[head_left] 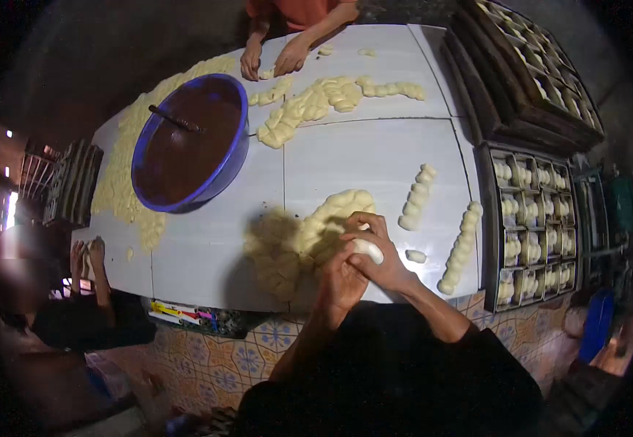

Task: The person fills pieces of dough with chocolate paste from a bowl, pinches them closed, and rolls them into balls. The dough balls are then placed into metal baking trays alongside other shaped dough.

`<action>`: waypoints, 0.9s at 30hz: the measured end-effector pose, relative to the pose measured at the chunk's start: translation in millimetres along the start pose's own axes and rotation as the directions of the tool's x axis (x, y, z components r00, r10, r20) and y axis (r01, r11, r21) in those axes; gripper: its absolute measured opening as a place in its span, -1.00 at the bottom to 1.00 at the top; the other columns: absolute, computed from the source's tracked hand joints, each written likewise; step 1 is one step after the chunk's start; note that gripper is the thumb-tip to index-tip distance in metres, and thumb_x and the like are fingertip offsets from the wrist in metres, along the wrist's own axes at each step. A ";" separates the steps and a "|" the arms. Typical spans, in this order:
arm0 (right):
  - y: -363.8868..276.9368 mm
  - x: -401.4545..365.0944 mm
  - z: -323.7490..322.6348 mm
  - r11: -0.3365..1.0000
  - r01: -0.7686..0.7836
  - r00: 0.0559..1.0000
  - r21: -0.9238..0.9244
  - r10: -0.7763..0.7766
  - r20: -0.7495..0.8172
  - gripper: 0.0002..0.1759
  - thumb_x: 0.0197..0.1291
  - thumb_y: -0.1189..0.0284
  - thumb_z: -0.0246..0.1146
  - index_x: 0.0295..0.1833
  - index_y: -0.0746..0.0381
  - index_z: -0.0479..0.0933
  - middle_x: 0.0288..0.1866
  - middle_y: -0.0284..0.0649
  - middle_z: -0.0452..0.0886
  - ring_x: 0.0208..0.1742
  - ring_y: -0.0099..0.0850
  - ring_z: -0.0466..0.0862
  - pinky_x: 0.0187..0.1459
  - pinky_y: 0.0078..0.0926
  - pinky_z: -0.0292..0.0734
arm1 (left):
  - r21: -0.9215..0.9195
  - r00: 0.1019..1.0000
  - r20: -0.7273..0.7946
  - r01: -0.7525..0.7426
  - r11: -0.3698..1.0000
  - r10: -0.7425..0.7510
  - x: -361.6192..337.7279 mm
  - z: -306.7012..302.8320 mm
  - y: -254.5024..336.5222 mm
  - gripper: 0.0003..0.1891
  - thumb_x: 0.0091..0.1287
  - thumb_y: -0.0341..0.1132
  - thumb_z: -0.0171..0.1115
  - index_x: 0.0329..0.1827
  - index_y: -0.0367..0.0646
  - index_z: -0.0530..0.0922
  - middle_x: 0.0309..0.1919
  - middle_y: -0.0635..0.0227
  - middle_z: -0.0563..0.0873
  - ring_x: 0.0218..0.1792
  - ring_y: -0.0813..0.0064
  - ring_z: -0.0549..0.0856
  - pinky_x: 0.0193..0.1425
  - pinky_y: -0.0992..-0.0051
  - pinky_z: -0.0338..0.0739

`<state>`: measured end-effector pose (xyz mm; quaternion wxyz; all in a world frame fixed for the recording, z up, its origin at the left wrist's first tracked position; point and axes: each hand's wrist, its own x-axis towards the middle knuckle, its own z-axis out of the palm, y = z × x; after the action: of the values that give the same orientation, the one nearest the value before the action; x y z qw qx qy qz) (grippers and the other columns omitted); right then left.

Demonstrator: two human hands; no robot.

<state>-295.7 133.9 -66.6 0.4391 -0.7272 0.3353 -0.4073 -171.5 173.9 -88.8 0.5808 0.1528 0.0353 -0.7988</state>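
A smooth, pale dough piece (pixel 368 250) is held between my two hands, above the near side of the white table. My left hand (pixel 341 282) is cupped around it from the left, fingers closed in. My right hand (pixel 388 261) curls over it from the right, partly hiding it. Just beyond my hands lies a heap of dough pieces (pixel 338 211), its left part in shadow. One small dough piece (pixel 416 256) rests to the right of my right hand. Two rows of joined dough balls, a shorter row (pixel 418 197) and a longer row (pixel 461 247), lie farther right.
A blue basin (pixel 242 149) of brown filling with a dark-handled utensil stands at left. Metal trays of dough (pixel 485 218) sit at right, beside stacked trays (pixel 506 80). Across the table, a person's hands (pixel 291 57) handle dough; another person's hands (pixel 87 256) are at left.
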 end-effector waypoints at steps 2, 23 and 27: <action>14.3 2.9 6.4 0.893 -0.245 0.968 0.377 0.244 0.052 -0.20 0.16 0.11 0.29 0.43 0.18 0.16 0.30 -0.15 0.28 0.33 -0.30 0.29 0.28 -0.27 0.26 | -0.013 0.999 0.041 -0.031 0.999 0.032 5.6 -1.6 3.6 -0.52 0.42 -0.12 -0.02 0.29 -0.24 0.32 0.15 0.15 0.52 0.07 0.35 0.58 0.13 0.35 0.55; 63.0 25.3 15.9 0.630 -0.396 0.885 0.668 0.457 0.093 -0.26 0.35 0.26 0.13 0.53 0.16 -0.03 0.42 -0.13 0.27 0.30 -0.30 0.40 0.19 -0.36 0.44 | 0.973 0.744 -0.170 0.024 0.228 0.646 104.7 88.4 227.4 -0.13 0.37 0.38 -0.41 0.08 -0.30 0.56 -0.16 0.17 0.69 -0.11 0.18 0.61 0.09 0.22 0.45; 66.0 31.7 20.7 -0.027 -0.284 0.752 0.958 0.613 0.240 -0.52 0.35 0.30 0.17 0.23 0.39 0.35 -0.10 -0.19 0.56 -0.21 -0.53 0.55 -0.21 -0.57 0.52 | 0.714 0.918 -0.327 0.083 0.695 0.226 71.7 28.7 100.7 -0.55 0.46 -0.19 -0.09 0.26 -0.34 0.41 -0.03 0.28 0.62 -0.10 0.48 0.60 0.15 0.42 0.47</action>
<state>-272.0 88.9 -123.2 0.8545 -0.0564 0.2651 -0.4431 -102.8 68.9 -69.7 0.4874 0.5234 -0.1691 -0.6782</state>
